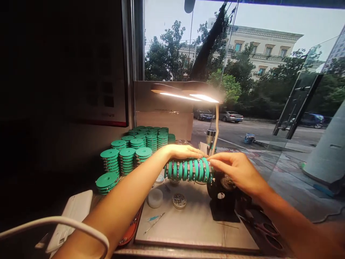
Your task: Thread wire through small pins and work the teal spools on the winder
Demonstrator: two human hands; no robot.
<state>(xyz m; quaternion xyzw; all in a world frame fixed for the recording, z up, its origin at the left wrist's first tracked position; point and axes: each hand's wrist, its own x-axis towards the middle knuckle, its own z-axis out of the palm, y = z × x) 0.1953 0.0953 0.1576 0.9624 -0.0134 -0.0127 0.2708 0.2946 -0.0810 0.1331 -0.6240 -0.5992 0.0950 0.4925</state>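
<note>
A sideways row of green foam spools (185, 169) wound with line and small beads hangs above the board, in front of a black stand-mounted device (222, 203). My left hand (183, 151) lies flat along the top of this row, fingers stretched out toward the right. At the row's right end, my right hand (233, 166) has its thumb and forefinger pinched at the edge of the last spool. Whatever line may be between those fingertips is too small to see. How the row is held up is hidden.
Stacks of green spools (127, 158) stand at the left behind my forearm. On the board (194, 230) are a tub of beads (179, 200), a white round container (155, 198) and tweezers (154, 223). Scissors (269, 235) lie at right; a lit lamp (188, 94) hangs above.
</note>
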